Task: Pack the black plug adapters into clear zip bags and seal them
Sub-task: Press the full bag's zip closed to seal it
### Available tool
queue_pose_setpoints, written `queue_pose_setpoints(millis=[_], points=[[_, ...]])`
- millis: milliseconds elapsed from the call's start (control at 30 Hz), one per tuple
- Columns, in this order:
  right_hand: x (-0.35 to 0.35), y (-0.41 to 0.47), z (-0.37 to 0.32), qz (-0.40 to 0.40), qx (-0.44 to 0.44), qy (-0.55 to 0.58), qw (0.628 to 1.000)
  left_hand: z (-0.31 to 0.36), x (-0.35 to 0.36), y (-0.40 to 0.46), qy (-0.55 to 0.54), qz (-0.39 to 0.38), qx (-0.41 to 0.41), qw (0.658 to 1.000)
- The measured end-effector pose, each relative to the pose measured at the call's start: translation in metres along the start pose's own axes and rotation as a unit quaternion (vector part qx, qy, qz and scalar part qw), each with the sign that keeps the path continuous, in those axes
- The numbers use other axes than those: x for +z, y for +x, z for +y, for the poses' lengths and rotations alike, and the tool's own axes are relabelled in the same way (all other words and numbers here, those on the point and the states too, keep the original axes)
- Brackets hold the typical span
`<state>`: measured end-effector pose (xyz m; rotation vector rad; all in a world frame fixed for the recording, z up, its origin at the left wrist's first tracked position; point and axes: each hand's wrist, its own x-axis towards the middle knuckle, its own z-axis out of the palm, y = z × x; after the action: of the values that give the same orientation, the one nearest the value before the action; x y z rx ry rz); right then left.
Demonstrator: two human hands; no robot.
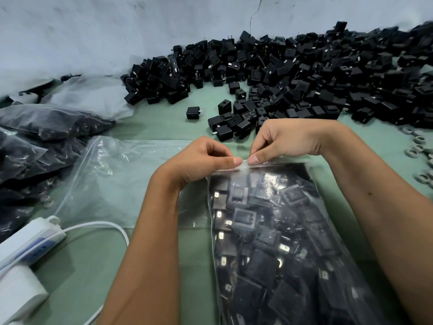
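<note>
A white power strip [28,245] with its cord [98,225] lay at lower left on the green bench [164,118]; grey rings [419,146] (small, scattered) sat at right edge.

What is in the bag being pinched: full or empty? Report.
Full. The zip bag is packed with black plug adapters up to its top edge, which both hands, left and right, pinch. Whether it is sealed: cannot tell.

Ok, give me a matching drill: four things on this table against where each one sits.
Things:
1. full zip bag
2. empty zip bag
3. adapter pile
4. white power strip

Places:
A. far side, along the wall
B. near left edge
C. pinched at its top by both hands
D. flat, left of the left hand

Pairs: 1-C, 2-D, 3-A, 4-B
</note>
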<state>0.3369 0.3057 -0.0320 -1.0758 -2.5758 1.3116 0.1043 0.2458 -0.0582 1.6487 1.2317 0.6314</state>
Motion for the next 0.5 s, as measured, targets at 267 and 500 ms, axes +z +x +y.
queue_pose_setpoints(millis=[267, 500], points=[[0.002, 0.0016, -0.0022, 0.032, -0.017, -0.019, 0.999, 0.0027, 0.0089, 0.0054, -0.005, -0.013, 0.01, 1.0], [0.0013, -0.0008, -0.0008, 0.015, 0.002, -0.006, 1.0, 0.0026, 0.01, 0.0048, -0.016, -0.016, 0.015, 1.0]])
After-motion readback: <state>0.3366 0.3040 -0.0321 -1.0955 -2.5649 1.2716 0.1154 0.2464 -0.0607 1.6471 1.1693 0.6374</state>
